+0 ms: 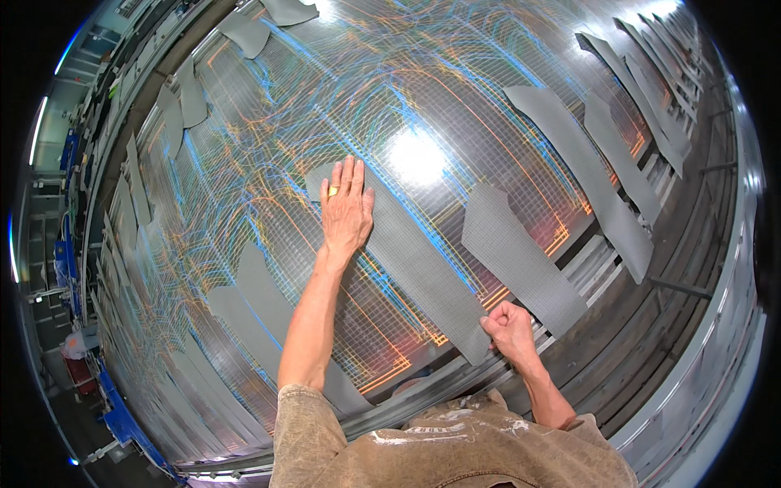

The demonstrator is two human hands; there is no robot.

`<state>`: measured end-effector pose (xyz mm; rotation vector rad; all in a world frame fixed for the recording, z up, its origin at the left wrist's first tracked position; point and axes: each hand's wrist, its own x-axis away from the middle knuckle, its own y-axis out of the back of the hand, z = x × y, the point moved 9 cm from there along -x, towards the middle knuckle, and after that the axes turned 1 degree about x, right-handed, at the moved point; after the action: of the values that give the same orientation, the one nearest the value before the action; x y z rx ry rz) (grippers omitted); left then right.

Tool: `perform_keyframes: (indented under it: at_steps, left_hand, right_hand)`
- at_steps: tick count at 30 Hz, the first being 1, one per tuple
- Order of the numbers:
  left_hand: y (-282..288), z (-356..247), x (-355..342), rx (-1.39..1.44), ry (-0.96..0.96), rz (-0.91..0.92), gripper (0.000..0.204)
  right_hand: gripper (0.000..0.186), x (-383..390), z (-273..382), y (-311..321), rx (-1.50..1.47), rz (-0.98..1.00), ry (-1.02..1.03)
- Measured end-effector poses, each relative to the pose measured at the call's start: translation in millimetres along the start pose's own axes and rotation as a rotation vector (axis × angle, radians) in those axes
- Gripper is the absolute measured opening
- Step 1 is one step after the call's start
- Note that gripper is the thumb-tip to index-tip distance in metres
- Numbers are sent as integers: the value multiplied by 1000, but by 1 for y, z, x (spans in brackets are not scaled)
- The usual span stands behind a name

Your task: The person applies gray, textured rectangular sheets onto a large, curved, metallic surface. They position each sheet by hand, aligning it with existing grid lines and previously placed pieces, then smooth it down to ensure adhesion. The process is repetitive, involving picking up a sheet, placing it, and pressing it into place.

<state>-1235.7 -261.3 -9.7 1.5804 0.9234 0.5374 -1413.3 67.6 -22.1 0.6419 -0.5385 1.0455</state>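
A long grey cut piece of sheet material (415, 256) with a fine texture lies slantwise across the table in front of me. My left hand (347, 207) rests flat on its far end, fingers stretched out, a yellow band around one finger. At the near end, by the table edge, my right hand (511, 332) is closed, thumb and fingers pinching the piece's corner. Just to the right lies another grey cut piece (517, 256), apart from the first. Left of my left forearm are more grey pieces (264, 289), partly hidden by the arm.
Coloured curved lines cover the gridded metal table (455, 106), with a bright glare patch near its middle. Several grey pieces (569, 154) lie along the right edge, some overhanging it. Metal rails (691, 236) run beyond that edge. Blue-fronted equipment (122, 419) stands at the left.
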Motion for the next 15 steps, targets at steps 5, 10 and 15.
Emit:
perform_keyframes:
  at_steps: [5,10,15]
  left_hand:
    - [1,-8,-2,-99,-18,48,63]
    - [-2,-27,7,-182,-43,269,65]
    - [-13,-99,67,-69,-203,348,76]
  right_hand:
    - [21,0,0,1,15,-3,-4]
    - [20,-4,-1,1,34,-1,23]
    - [20,-4,1,3,54,-16,62]
